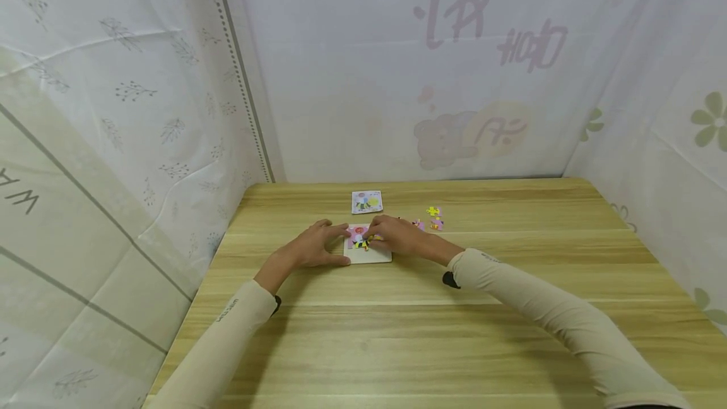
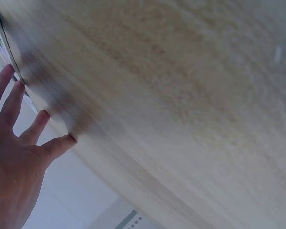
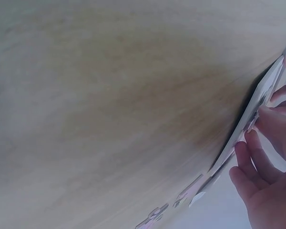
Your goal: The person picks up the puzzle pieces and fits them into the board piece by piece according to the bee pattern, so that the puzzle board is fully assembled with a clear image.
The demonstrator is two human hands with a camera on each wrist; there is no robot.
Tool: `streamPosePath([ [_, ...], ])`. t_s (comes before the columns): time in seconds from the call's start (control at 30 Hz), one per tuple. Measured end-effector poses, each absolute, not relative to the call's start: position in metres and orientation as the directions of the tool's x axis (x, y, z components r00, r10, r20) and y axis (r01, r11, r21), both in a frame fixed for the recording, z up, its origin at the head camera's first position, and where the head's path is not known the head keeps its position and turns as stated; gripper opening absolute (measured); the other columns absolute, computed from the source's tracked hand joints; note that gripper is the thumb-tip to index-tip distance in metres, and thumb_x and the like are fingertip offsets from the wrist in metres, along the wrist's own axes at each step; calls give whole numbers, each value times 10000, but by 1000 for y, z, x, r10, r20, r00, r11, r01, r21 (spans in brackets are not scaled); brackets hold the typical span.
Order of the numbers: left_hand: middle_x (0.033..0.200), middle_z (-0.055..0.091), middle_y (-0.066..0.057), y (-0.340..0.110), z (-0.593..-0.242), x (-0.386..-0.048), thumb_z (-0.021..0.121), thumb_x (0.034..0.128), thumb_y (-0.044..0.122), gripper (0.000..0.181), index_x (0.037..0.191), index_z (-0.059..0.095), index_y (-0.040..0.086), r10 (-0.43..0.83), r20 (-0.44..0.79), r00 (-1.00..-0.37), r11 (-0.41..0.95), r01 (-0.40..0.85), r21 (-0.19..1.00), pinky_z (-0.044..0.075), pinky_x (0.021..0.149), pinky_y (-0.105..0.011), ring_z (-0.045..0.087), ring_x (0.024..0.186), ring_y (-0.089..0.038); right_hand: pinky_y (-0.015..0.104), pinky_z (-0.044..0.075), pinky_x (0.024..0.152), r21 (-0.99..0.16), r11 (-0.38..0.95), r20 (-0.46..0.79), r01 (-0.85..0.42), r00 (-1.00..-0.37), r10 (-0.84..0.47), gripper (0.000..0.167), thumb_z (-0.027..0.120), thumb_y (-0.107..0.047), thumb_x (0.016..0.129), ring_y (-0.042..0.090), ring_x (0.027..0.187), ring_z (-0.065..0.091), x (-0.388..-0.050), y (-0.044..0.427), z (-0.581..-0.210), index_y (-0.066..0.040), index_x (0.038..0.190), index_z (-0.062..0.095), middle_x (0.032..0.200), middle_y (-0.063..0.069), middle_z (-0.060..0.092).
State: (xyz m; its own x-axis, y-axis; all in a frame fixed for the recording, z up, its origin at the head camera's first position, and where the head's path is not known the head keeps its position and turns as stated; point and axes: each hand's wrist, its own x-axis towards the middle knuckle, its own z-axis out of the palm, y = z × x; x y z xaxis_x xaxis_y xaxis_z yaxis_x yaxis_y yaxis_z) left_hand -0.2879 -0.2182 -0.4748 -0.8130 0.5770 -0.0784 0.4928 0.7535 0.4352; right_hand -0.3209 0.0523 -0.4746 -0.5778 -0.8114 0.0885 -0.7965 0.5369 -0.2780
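Note:
A small white puzzle board (image 1: 369,257) lies on the wooden table, its upper part covered by joined pieces of a bee picture (image 1: 359,238) on pink. My left hand (image 1: 315,245) steadies the board's left side, thumb at the near corner and forefinger higher up. In the left wrist view the fingers of that hand (image 2: 19,138) are spread and fairly straight. Over the board's right part, my right hand (image 1: 400,235) pinches a puzzle piece (image 3: 251,123) against the picture; the fingers partly hide it.
Loose puzzle pieces (image 1: 434,212) lie right of the board, some partly behind my right hand. A bee picture card (image 1: 366,202) lies beyond the board. Patterned cloth (image 1: 397,112) hangs behind the far edge of the table (image 1: 352,339) and at both sides.

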Motion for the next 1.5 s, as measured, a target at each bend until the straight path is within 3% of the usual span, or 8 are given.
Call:
streamPosePath([
  [0.67,1645,404,-22,-216,-473,-288,764,900,566,720,1486,585,188,574,-87,-814,760,490,428,343,1161,-627,333,1494,-396,416,589,906,-238,547,92,-803,-579,-810,227,690,-184,1024,246,1139,633,-318,53,-473,-114,1223,774,1205,104,676],
  [1.5,1633,422,-32,-218,-476,-290,780,882,574,721,1469,598,198,566,-95,-819,762,476,440,344,1157,-635,329,1496,-401,369,561,956,-250,506,110,-826,-543,-832,210,690,-135,1019,250,1107,644,-318,51,-475,-67,1198,776,1182,128,685],
])
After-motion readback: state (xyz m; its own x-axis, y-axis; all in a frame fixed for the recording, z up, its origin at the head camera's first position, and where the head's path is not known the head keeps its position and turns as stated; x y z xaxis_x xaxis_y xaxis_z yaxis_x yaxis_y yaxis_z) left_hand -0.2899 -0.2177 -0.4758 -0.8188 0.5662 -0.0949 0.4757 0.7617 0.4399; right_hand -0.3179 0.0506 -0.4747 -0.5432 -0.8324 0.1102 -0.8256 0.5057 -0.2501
